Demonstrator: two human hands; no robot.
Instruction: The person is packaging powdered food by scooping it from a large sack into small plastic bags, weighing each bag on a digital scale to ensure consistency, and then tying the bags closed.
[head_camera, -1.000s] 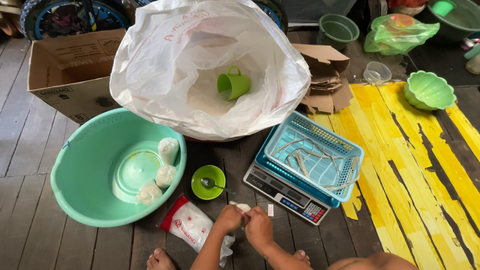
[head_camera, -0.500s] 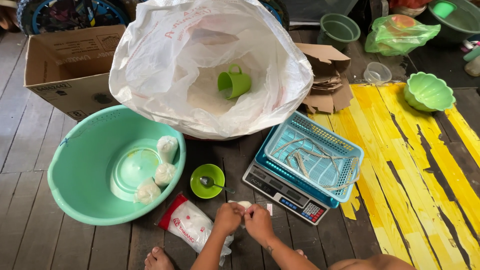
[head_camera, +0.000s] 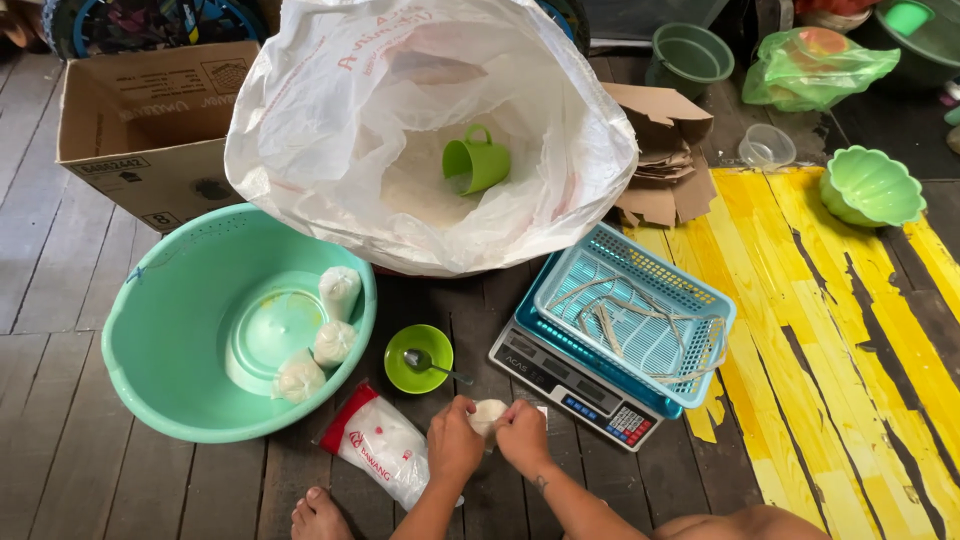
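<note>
Between the left hand (head_camera: 455, 440) and right hand (head_camera: 522, 435), both clenched on it above the floor planks, a small white filled bag (head_camera: 488, 414) looks soft, light, best pinched at its neck.

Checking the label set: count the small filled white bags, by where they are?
In the large turquoise plastic basin: 3 small tied white bags
Between the left hand and right hand: 1 small white bag
Total: 4
</note>
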